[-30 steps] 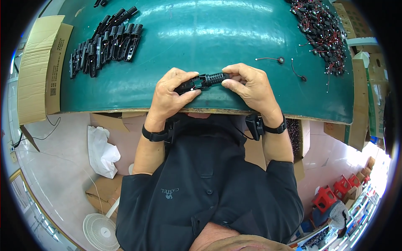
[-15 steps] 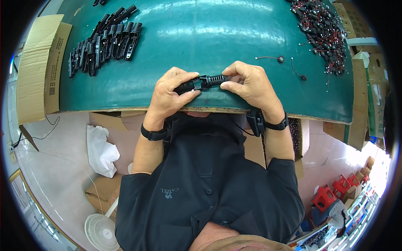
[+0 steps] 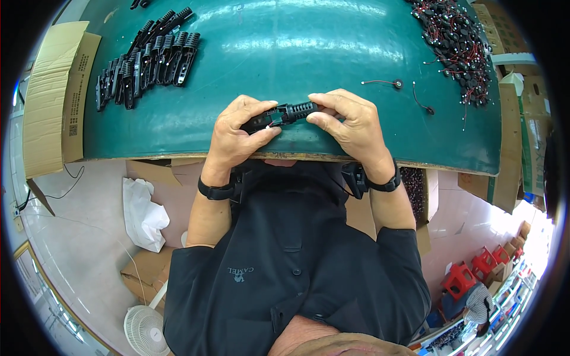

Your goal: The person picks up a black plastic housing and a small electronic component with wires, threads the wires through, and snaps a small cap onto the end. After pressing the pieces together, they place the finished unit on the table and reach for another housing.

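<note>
Both hands hold one long black plastic part (image 3: 284, 115) just above the near edge of the green table (image 3: 309, 53). My left hand (image 3: 237, 133) grips its left end, thumb pressed on top near a small white piece. My right hand (image 3: 347, 124) pinches the ribbed right end between thumb and fingers. Each wrist wears a black band.
A row of similar black parts (image 3: 145, 56) lies at the table's far left. A heap of small black pieces with red wires (image 3: 457, 41) sits at the far right, with two loose wired pieces (image 3: 398, 84) nearer me. Cardboard sheets (image 3: 53, 95) flank the table; a white fan (image 3: 145, 329) stands on the floor.
The hands and the black part stay almost in place; my fingers have shifted slightly on it.
</note>
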Action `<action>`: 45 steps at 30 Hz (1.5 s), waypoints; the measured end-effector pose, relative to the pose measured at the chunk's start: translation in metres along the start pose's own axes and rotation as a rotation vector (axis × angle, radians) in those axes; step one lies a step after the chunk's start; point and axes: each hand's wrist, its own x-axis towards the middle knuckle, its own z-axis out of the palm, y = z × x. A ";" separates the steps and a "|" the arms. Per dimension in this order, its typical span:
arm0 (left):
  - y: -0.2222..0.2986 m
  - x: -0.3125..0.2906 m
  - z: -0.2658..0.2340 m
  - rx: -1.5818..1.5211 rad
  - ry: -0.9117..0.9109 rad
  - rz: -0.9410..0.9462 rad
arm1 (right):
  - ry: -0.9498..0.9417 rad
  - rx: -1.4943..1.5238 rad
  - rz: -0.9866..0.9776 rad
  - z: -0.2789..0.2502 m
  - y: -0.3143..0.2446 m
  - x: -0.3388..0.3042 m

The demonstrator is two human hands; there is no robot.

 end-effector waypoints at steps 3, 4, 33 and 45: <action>-0.002 -0.001 0.000 -0.017 0.022 0.009 | 0.060 -0.050 -0.072 0.010 -0.003 -0.003; -0.002 -0.001 0.000 -0.024 0.034 0.004 | 0.101 -0.064 -0.091 0.015 -0.004 -0.006; -0.005 -0.006 0.001 -0.018 0.087 -0.025 | 0.500 -0.194 -0.196 0.065 0.001 -0.017; -0.008 -0.008 -0.001 -0.069 0.121 -0.042 | 0.437 0.177 -0.021 0.080 -0.009 -0.029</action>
